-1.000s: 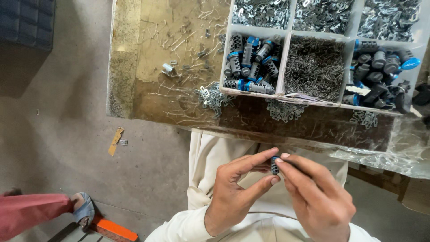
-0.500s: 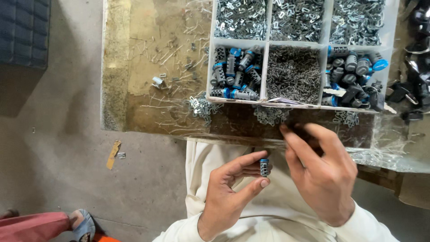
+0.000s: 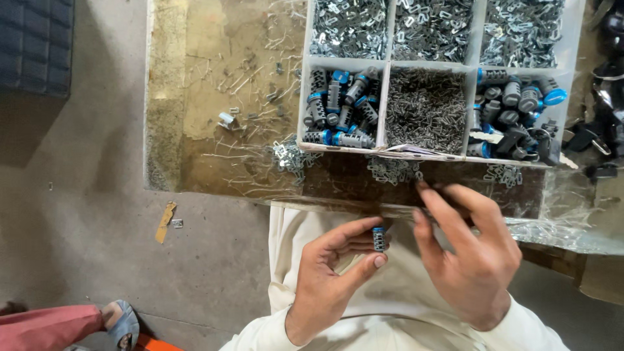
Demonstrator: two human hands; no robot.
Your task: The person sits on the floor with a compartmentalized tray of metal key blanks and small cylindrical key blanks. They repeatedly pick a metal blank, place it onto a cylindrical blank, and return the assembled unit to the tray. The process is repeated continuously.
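At the far left, down by the concrete floor (image 3: 84,214), a sandalled foot (image 3: 120,323) and a red trouser leg (image 3: 45,328) belong to someone else, well apart from my work. The board worktop (image 3: 214,130) ahead of me is littered with loose wire pins and a few stray clips (image 3: 289,157) near its front edge.

My left hand (image 3: 331,279) sits over my lap, thumb and forefinger closed narrowly on a small ribbed grey barrel with a blue cap (image 3: 379,238), held upright between the fingertips. Above it, the divided plastic tray (image 3: 389,107) holds more of the same blue-capped barrels (image 3: 338,107) in its left compartment, fine wire pins (image 3: 426,107) in the middle one, and another lot of barrels (image 3: 513,110) on the right (the top row is all bright metal clips).

My right hand (image 3: 471,257) is just beside the barrel, fingers spread and loosely curled, tips reaching to the worktop's front edge near a scatter of clips (image 3: 393,170); I cannot tell whether anything small is pinched there.

Judging by the full compartments, plenty of pieces remain to handle; the one in my fingers looks mid-assembly, not yet set down.
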